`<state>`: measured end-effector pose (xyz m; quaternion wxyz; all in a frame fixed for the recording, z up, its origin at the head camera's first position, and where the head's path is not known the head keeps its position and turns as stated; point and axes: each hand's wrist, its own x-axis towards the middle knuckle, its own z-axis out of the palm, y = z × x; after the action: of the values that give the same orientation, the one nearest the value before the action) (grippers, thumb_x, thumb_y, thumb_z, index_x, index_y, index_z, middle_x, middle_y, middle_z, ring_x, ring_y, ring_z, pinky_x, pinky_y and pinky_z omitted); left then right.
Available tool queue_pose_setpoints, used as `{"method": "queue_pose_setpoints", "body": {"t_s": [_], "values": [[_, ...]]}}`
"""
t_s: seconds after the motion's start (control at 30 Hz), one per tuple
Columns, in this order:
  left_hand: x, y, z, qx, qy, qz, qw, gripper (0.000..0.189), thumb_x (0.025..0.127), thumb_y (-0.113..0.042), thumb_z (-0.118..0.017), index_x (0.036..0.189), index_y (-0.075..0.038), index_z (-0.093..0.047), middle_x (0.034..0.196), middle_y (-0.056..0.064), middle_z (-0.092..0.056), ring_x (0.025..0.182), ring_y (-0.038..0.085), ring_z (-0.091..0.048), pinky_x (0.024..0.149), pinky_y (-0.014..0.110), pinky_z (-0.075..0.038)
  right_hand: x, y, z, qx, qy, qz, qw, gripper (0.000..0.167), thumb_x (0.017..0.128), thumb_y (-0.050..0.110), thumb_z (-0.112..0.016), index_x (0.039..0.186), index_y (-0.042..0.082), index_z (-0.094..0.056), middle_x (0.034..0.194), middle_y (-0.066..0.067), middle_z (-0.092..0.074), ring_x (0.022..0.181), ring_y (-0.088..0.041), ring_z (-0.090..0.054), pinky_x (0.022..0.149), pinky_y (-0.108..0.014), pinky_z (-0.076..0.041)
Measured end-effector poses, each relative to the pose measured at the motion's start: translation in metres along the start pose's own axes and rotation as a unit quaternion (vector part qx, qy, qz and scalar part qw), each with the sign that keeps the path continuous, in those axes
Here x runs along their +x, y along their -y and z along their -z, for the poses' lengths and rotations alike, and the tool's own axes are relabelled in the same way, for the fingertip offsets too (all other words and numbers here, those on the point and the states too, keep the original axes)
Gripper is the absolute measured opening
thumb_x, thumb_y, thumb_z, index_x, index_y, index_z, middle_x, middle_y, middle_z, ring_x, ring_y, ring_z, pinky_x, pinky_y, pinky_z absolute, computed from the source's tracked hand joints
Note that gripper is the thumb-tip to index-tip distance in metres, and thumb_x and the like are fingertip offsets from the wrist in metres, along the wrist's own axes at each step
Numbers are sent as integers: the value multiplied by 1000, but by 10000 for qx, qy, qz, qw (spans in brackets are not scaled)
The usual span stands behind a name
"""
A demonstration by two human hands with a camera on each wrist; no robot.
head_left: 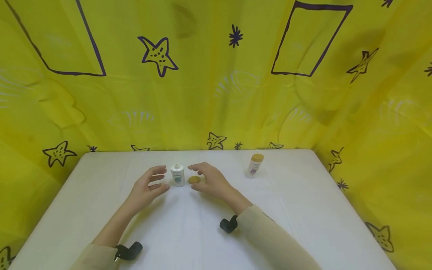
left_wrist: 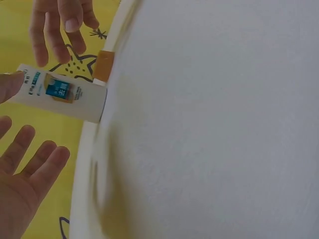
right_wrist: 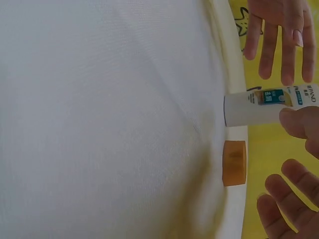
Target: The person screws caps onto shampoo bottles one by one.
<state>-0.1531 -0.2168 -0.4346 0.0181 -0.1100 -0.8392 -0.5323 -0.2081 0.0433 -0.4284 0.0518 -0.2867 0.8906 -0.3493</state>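
Left grip (head_left: pixel 144 190), right grip (head_left: pixel 212 182): uncapped bottle (head_left: pixel 177 177) between, seemingly touching neither.

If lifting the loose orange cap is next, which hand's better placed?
Right hand, probably: it's open, right beside the orange cap. The uncapped bottle stands between the left hand and that cap.

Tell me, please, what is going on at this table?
A person's hands, the left hand and the right hand, are held on either side of an uncapped white bottle standing on the table; neither grips it. A golden cap sits beside that bottle, near the right hand. Farther to the right stands a second bottle, with its yellow top on.
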Motion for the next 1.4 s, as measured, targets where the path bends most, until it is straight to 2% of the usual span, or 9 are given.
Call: {"method": "queue_pose_setpoints", "body": {"t_s": [0.23,0.33,0.57,0.77,0.93,1.13,1.4], "values": [[6,7,-7,-349,239,156,9990,64,90,-18,-75,145,-8,-43,145,20,-48,132,45,-48,103,52,-47,5,-2,-14,-377,217,-411,9982,56,89,28,-75,141,26,-55,137,4,-58,119,-14,-56,105,-37,-46],[9,7,-9,-379,306,166,9987,64,91,-17,-75,145,-9,-43,146,19,-48,132,44,-48,104,53,-47,6,-1,-18,-586,144,-409,9973,55,89,27,-75,140,26,-56,136,5,-58,121,-15,-54,107,-37,-44],[16,9,-13,-284,401,152,9987,62,91,-11,-73,145,-9,-42,146,19,-48,131,44,-49,104,52,-47,6,-3,-20,-857,85,-433,9953,47,89,22,-74,135,25,-61,132,4,-61,117,-18,-53,103,-38,-46],[21,13,-17,-268,582,313,9975,59,92,-10,-71,144,-8,-43,144,21,-50,128,44,-52,100,50,-51,9,-7,-20,-1102,245,-266,9933,37,88,14,-72,125,21,-69,118,6,-68,110,-17,-59,98,-36,-49],[23,12,-19,-184,594,189,9979,55,93,-11,-70,142,-7,-46,140,22,-54,125,46,-55,98,52,-52,9,-8,-20,-1268,210,-194,9915,32,88,9,-71,117,22,-73,113,6,-70,106,-16,-61,94,-35,-51],[27,13,-21,-36,517,11,9987,47,96,-14,-67,138,-6,-49,132,23,-58,119,46,-59,95,53,-53,10,-8,-19,-1223,63,-234,9922,25,89,11,-73,111,24,-74,105,6,-70,100,-13,-63,90,-34,-52],[31,16,-24,-143,509,2,9986,38,96,-12,-66,131,-6,-54,129,21,-60,117,43,-60,94,50,-54,6,-4,-11,-906,2,-391,9951,31,90,13,-70,119,25,-70,111,7,-69,100,-12,-63,90,-34,-52]]}}
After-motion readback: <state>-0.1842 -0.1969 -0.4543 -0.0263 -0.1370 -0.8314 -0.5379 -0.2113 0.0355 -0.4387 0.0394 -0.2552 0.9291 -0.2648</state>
